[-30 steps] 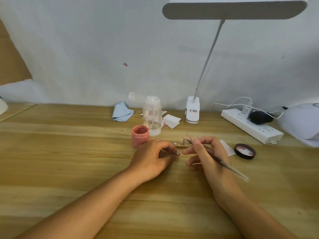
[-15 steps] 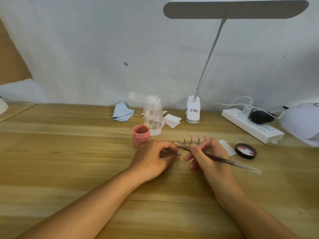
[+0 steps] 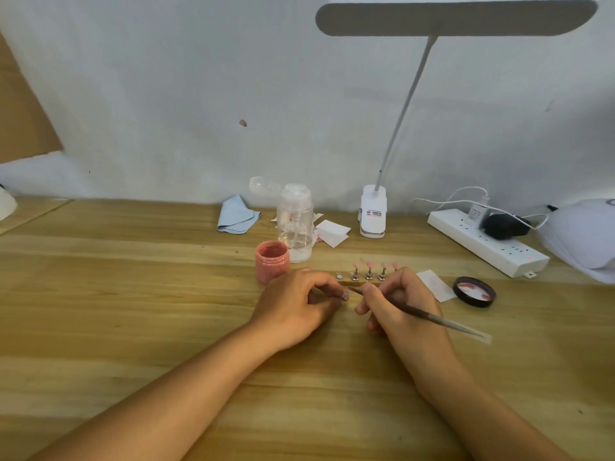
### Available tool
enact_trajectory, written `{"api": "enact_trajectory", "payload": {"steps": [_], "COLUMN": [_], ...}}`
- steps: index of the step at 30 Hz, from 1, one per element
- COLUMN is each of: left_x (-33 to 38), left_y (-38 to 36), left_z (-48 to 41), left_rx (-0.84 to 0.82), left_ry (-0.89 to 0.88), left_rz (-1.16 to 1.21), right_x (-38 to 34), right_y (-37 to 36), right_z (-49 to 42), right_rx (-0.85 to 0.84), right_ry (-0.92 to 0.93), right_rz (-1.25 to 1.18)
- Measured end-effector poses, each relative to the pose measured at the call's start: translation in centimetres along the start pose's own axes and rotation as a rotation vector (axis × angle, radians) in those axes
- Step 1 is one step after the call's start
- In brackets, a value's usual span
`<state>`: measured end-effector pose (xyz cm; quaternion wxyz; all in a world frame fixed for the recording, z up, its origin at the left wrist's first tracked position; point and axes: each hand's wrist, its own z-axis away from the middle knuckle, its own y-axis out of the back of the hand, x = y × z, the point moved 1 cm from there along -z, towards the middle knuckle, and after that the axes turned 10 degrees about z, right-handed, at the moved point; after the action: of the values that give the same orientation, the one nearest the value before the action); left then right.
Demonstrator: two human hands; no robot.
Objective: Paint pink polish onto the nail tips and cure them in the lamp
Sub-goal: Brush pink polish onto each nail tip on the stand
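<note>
Left hand (image 3: 299, 304) pinches a nail tip (image 3: 344, 296). Right hand (image 3: 406, 304) grips brush (image 3: 432, 317), bristles at that tip. Just behind: holder (image 3: 367, 277) of pink tips, open pink polish jar (image 3: 272, 261), pump bottle (image 3: 295, 224). Right: black lid (image 3: 474, 291), power strip (image 3: 486, 241), curing lamp (image 3: 585, 237). Clip lamp (image 3: 373, 211) label unreadable. Wood counter (image 3: 133, 294), white wall (image 3: 199, 94).

Standing on the table (image 3: 133, 294): jar (image 3: 272, 261) just left of the rack (image 3: 361, 278), bottle (image 3: 295, 224) just behind the jar, cloth (image 3: 237, 216) further back-left. Lying right of the rack: lid (image 3: 474, 291), with strip (image 3: 486, 246) and lamp (image 3: 582, 234) further back-right. Resting just before the rack: left hand (image 3: 293, 309) holding a tip (image 3: 344, 296), right hand (image 3: 404, 309) beside it holding a brush (image 3: 429, 316).
</note>
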<state>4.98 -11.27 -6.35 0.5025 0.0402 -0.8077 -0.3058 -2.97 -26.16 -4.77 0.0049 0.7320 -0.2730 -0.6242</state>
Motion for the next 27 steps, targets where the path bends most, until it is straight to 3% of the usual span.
{"api": "enact_trajectory", "payload": {"steps": [27], "left_x": [0.06], "left_y": [0.07], "left_z": [-0.02], "left_rx": [0.006], "left_ry": [-0.004], "left_rz": [-0.012], "right_x": [-0.29], "right_y": [-0.14], "right_z": [0.11], "right_rx": [0.033], "right_ry": [-0.001], "right_rz": [0.120]}}
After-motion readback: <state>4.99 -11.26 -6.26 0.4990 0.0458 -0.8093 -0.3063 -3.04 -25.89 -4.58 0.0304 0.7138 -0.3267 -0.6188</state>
